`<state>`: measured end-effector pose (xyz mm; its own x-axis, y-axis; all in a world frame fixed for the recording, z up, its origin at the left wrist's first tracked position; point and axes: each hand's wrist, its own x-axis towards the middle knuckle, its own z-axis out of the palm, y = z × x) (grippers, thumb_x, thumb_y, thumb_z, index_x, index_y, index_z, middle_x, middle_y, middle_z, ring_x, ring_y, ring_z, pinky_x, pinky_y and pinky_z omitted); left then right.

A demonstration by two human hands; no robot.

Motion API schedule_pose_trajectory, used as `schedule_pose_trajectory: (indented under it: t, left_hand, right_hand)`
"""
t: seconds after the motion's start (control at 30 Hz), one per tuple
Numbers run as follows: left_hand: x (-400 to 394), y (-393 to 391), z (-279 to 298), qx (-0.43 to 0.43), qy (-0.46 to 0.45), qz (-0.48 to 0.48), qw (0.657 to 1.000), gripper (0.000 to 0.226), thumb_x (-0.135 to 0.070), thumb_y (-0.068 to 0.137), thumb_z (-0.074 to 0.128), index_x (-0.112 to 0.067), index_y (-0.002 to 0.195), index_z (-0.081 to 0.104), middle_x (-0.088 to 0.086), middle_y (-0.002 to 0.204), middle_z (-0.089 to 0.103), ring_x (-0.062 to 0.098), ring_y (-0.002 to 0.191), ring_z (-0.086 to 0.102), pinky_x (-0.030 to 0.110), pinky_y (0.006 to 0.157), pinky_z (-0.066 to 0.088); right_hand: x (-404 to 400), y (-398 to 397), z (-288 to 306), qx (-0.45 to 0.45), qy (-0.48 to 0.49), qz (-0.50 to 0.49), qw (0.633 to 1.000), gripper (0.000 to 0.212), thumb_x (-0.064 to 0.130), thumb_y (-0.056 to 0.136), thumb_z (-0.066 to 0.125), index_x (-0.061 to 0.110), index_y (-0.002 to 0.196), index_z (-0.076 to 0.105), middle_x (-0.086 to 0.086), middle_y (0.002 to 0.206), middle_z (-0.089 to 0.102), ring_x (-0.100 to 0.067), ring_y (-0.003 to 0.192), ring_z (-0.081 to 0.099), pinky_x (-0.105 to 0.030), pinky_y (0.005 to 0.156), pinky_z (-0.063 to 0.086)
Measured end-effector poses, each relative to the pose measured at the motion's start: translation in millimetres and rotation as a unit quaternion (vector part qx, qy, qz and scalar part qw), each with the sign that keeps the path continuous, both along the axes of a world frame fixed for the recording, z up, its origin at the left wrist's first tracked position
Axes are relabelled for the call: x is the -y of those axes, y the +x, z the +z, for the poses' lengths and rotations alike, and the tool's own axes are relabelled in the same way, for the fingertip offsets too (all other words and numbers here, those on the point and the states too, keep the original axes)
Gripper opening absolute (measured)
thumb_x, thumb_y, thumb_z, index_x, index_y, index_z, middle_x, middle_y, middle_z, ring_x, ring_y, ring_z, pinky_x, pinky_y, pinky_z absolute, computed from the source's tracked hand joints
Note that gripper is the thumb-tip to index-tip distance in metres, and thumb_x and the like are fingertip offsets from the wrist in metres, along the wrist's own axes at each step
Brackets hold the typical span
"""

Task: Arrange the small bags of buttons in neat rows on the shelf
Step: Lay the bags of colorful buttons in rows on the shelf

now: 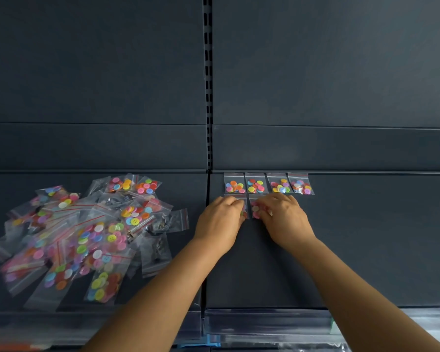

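Now, left hand [220,219] and right hand [282,215] on second-row bags [255,210] (shelf [366,237] rightward bare)

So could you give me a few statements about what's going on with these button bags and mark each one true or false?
1. Four bags lie side by side in a row at the back of the shelf. True.
2. The loose pile of bags lies to the right of the hands. False: it lies to their left.
3. Both hands are on bags in a second row, just in front of the first. True: the left hand and the right hand each rest on one.
4. The buttons are all black. False: they are mixed bright colours.
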<state>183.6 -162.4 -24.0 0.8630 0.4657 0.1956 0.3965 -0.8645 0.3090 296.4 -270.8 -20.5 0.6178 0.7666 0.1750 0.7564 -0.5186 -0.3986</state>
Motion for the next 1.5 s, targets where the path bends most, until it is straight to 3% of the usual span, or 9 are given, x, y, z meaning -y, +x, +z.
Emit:
schedule_pose_trajectory:
  t: [0.17, 0.33, 0.57, 0.8, 1.0, 1.23, 1.37, 1.5]
  left_hand:
    - [-1.4, -12.9, 5.8, -0.004, 0.020, -0.002, 1.000, 0.045, -0.030, 0.095, 0.051, -0.014, 0.137, 0.044, 0.000, 0.135, 0.050, 0.020, 0.125, 0.042, 0.030, 0.103, 0.033]
    - [-12.0, -44.1, 18.5, 0.002, 0.043, 0.028, 0.999, 0.052, -0.036, 0.094, 0.050, -0.016, 0.141, 0.038, 0.001, 0.139, 0.046, 0.021, 0.128, 0.038, 0.032, 0.105, 0.029]
    - [-46.4, -103.9, 27.6, -0.010, 0.058, 0.091, 0.994, 0.055, -0.036, 0.095, 0.049, -0.020, 0.144, 0.032, -0.001, 0.141, 0.043, 0.019, 0.130, 0.036, 0.031, 0.106, 0.029]
    - [-81.1, -149.6, 23.6, -0.027, 0.049, 0.154, 0.986, 0.051, -0.037, 0.096, 0.045, -0.022, 0.143, 0.034, 0.000, 0.142, 0.044, 0.020, 0.130, 0.038, 0.033, 0.108, 0.029]
    - [-98.5, -160.0, 14.5, -0.023, 0.018, 0.166, 0.986, 0.047, -0.037, 0.094, 0.048, -0.022, 0.138, 0.043, -0.001, 0.137, 0.049, 0.018, 0.125, 0.041, 0.033, 0.105, 0.034]
    - [-108.8, -163.9, 13.1, 0.028, -0.053, 0.184, 0.981, 0.061, -0.027, 0.084, 0.067, -0.024, 0.139, 0.039, -0.001, 0.127, 0.054, 0.018, 0.123, 0.042, 0.032, 0.098, 0.040]
    - [-113.9, -168.3, 16.2, 0.032, -0.089, 0.208, 0.974, 0.061, -0.021, 0.084, 0.067, -0.021, 0.139, 0.041, 0.002, 0.123, 0.053, 0.021, 0.119, 0.043, 0.035, 0.094, 0.046]
    - [-117.5, -172.4, 19.1, 0.049, -0.116, 0.214, 0.969, 0.045, -0.015, 0.081, 0.069, -0.025, 0.122, 0.052, -0.001, 0.114, 0.050, 0.017, 0.107, 0.048, 0.028, 0.079, 0.047]
  right_hand:
    - [-0.4, -12.4, 8.0, 0.022, -0.017, 0.013, 1.000, 0.034, 0.027, 0.093, 0.051, 0.020, 0.126, 0.056, 0.003, 0.130, 0.052, -0.021, 0.120, 0.042, -0.031, 0.095, 0.038]
    - [-14.5, -36.1, 19.1, 0.041, -0.018, 0.062, 0.997, 0.041, 0.032, 0.093, 0.053, 0.020, 0.132, 0.050, 0.003, 0.136, 0.049, -0.023, 0.125, 0.040, -0.035, 0.100, 0.038]
    - [-55.7, -74.9, 27.9, 0.031, -0.024, 0.130, 0.991, 0.047, 0.029, 0.094, 0.052, 0.018, 0.139, 0.042, 0.002, 0.142, 0.043, -0.023, 0.135, 0.031, -0.035, 0.111, 0.027]
    - [-102.2, -108.4, 23.5, -0.005, -0.051, 0.162, 0.985, 0.048, 0.027, 0.096, 0.047, 0.020, 0.142, 0.036, -0.002, 0.142, 0.046, -0.025, 0.131, 0.035, -0.036, 0.107, 0.032]
    - [-128.8, -119.4, 14.7, -0.055, -0.069, 0.148, 0.985, 0.043, 0.026, 0.096, 0.045, 0.018, 0.138, 0.041, -0.003, 0.136, 0.052, -0.027, 0.125, 0.040, -0.037, 0.100, 0.037]
    - [-142.1, -120.3, 9.4, -0.093, -0.057, 0.109, 0.988, 0.036, 0.022, 0.095, 0.048, 0.016, 0.131, 0.051, -0.010, 0.121, 0.057, -0.028, 0.117, 0.047, -0.036, 0.093, 0.044]
    - [-146.6, -121.6, 8.7, -0.090, -0.056, 0.103, 0.989, 0.031, 0.027, 0.095, 0.048, 0.014, 0.120, 0.060, -0.013, 0.113, 0.059, -0.027, 0.114, 0.046, -0.030, 0.096, 0.035]
    - [-154.6, -121.8, 9.3, -0.080, -0.089, 0.106, 0.987, 0.033, 0.042, 0.095, 0.045, 0.020, 0.110, 0.064, -0.008, 0.109, 0.062, -0.027, 0.113, 0.046, -0.033, 0.101, 0.033]
